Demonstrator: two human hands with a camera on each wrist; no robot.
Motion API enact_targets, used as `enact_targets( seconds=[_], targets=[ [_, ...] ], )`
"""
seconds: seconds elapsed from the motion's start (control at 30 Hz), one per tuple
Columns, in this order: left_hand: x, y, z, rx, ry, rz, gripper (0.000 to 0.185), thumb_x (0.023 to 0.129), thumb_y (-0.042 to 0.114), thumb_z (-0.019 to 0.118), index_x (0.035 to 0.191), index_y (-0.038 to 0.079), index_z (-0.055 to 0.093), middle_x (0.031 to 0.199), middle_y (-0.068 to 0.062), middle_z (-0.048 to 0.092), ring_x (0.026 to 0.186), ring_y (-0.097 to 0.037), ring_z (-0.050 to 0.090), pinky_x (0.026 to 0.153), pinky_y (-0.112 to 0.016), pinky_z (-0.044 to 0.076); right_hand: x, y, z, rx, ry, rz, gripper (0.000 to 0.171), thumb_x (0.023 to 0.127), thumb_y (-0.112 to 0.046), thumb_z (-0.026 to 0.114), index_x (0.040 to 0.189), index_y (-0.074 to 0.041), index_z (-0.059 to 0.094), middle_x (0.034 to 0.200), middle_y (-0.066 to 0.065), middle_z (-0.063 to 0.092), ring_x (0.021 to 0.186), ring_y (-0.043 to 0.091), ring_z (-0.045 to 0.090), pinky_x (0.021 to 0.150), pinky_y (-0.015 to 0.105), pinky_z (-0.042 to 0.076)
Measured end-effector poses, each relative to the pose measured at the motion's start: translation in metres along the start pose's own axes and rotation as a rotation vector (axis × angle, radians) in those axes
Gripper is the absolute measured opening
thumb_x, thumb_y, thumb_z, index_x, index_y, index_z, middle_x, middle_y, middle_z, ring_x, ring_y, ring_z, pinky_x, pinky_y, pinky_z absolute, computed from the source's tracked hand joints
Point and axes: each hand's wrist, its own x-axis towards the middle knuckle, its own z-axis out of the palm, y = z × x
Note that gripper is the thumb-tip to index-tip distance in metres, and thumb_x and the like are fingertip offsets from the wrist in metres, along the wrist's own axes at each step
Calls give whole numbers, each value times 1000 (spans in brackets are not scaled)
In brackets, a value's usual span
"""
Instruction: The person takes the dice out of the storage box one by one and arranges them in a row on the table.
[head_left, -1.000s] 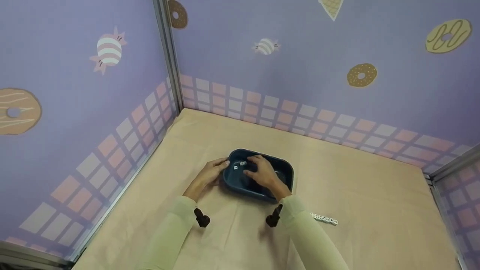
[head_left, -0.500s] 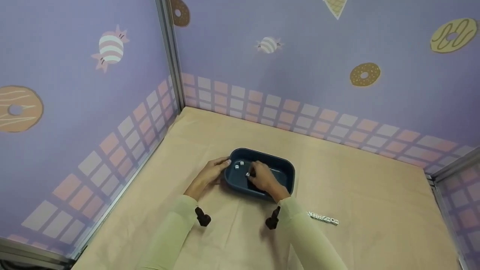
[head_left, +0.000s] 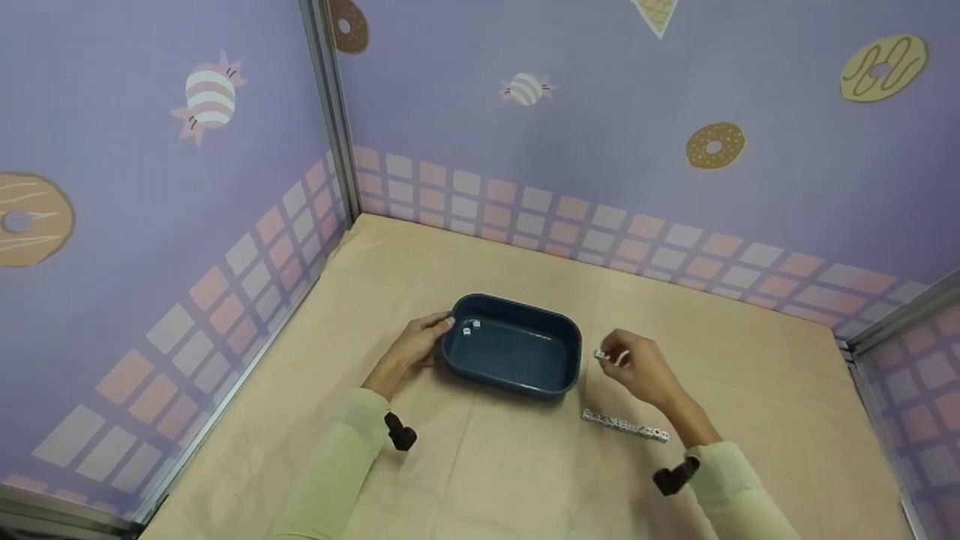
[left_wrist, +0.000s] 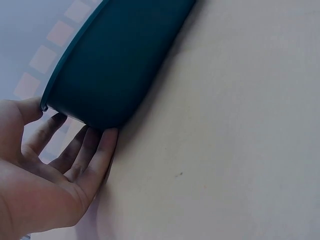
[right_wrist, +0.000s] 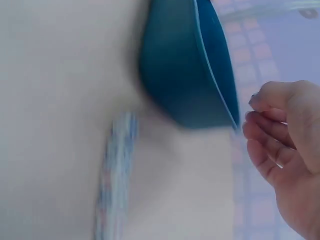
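Note:
In the head view, a dark blue rectangular tray (head_left: 514, 356) stands on the cloth, with two white dice (head_left: 466, 331) inside near its left end. My left hand (head_left: 415, 346) holds that end, thumb at the rim and fingers (left_wrist: 100, 162) against the outer wall. Just right of the tray, my right hand (head_left: 641, 367) pinches a white die (head_left: 599, 353) between thumb and fingertips, above the cloth. Below this hand lies a straight row of white dice (head_left: 625, 425), blurred in the right wrist view. The pinched die is mostly hidden in that view.
A light peach cloth (head_left: 510, 465) covers the table. Purple walls (head_left: 615, 97) with printed sweets rise behind and on both sides, joined by metal corner posts (head_left: 330, 112). A dark wrist camera (head_left: 676, 476) sits on the right cuff.
My right hand picked a die from inside the tray, then carried it out over the right rim. Two dice stay in the tray. My left hand keeps its place on the tray's end.

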Motion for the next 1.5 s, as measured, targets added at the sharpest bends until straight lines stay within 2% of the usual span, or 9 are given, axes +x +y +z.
enact_targets(
  seconds=[0.17,0.4,0.6,0.87,1.0,1.13,1.33,1.43,1.5],
  targets=[
    [0,1,-1,6,10,-15,52,110,37,60,156,15,55,158,-14,52,132,-32,60,97,-46,56,-55,38,-37,-55,-16,110,16,90,6,78,98,-5,70,88,0,71,80,14,66,71,27,56],
    [-2,2,-1,2,-18,-6,53,110,36,59,157,12,53,160,-15,50,143,-34,51,105,-50,52,-124,77,-48,-85,-97,304,14,92,2,79,99,-7,71,91,1,71,83,14,66,75,27,56],
    [-2,0,0,-27,-22,8,52,110,36,59,157,13,54,157,-15,54,138,-35,56,105,-52,52,-140,82,-40,-23,-168,335,15,93,4,76,104,-7,71,95,2,70,84,14,65,74,26,55],
    [0,-2,2,4,-11,19,51,111,35,59,156,13,54,160,-15,50,148,-35,46,116,-54,41,-143,77,-37,-5,-220,338,17,94,5,75,106,-6,70,98,4,67,85,13,63,73,26,54],
    [0,-2,-1,3,-21,22,52,110,36,60,157,12,54,159,-14,52,144,-34,50,112,-54,45,-140,74,-38,-11,-227,311,19,92,-2,80,108,-6,70,100,7,65,86,17,62,72,27,53],
    [-1,-1,-6,4,-13,28,53,110,34,60,156,9,54,158,-16,52,145,-33,49,114,-52,43,-118,61,-29,-49,-143,246,26,91,-7,84,111,-2,71,101,10,64,88,23,62,74,30,53],
    [-3,3,-6,-16,-10,22,53,110,33,60,156,8,53,158,-18,52,142,-34,52,112,-51,46,-57,23,7,-45,55,84,28,93,-16,85,114,-2,74,105,9,69,94,27,65,79,45,58],
    [-2,2,-2,-14,-12,12,52,110,33,60,156,9,53,158,-17,52,141,-34,54,110,-50,48,-25,3,27,32,83,23,29,93,-17,85,116,-2,75,104,7,70,95,27,67,80,53,58],
    [-1,2,1,-13,-18,6,52,111,34,59,157,10,54,158,-16,52,139,-34,56,108,-50,49,-5,-10,41,83,75,-7,30,93,-16,85,117,0,75,104,8,71,94,27,68,81,53,58]
  ],
)
